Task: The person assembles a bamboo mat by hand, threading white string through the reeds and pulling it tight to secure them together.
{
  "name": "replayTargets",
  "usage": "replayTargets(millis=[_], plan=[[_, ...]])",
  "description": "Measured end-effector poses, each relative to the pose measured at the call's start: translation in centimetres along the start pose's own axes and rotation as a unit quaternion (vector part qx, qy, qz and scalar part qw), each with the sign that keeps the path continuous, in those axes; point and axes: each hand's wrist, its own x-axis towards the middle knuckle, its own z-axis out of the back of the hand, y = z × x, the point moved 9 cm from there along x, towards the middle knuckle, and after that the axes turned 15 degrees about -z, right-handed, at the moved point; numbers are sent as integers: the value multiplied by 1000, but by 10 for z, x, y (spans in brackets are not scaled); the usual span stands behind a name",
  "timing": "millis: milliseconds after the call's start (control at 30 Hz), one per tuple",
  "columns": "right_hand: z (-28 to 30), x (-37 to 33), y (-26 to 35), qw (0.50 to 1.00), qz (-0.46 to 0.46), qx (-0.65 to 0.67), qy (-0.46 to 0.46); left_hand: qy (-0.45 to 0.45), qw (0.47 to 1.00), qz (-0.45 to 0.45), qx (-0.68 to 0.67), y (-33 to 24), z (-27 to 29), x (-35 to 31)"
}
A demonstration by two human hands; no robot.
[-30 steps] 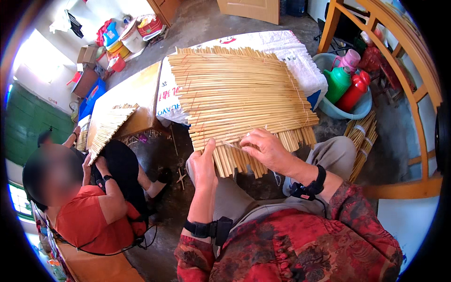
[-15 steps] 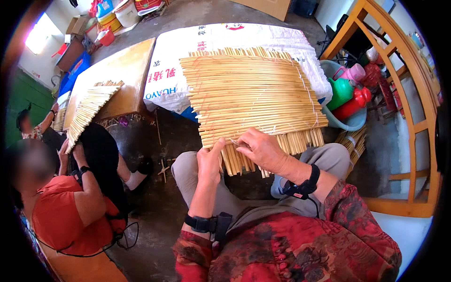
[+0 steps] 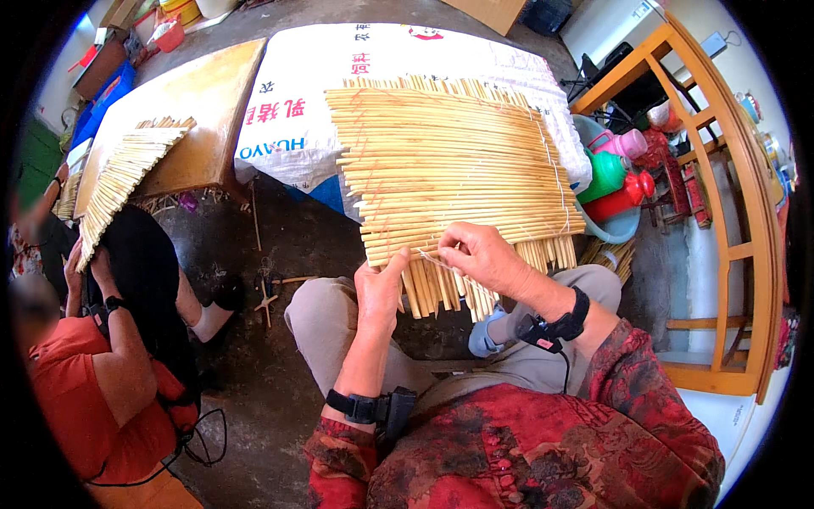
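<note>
A mat of thin straw-coloured stalks tied in rows slopes from my lap onto the table in front of me. My left hand grips its near left edge, thumb on top and fingers curled beneath. Just right of that thumb, my right hand is closed in a pinch over the near edge. A thin white string runs beside its fingertips. Reddish thread crosses the mat's left part, and another white string runs down its right side. Loose-looking stalk ends stick out under the near edge.
A white printed sack covers the table under the mat. To the right stand a blue basin with green, red and pink containers and a wooden frame. At left, a person in orange holds another stalk mat.
The view has turned slightly, so the surroundings appear shifted left. My right hand has drawn a little up and away from the left thumb; the left keeps its grip on the mat.
</note>
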Motion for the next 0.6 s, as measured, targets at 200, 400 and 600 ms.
replayTargets(millis=[200, 400, 600], plan=[[-12, -12, 14, 986, 26, -159, -48, -2, 1000, 6, 10, 0, 0, 0], [5, -6, 15, 985, 26, -161, -61, -18, 1000, 6, -16, 4, 5, 3], [16, -4, 30, 990, 59, -121, -51, -28, 999, 11, 12, 4, 5, 2]])
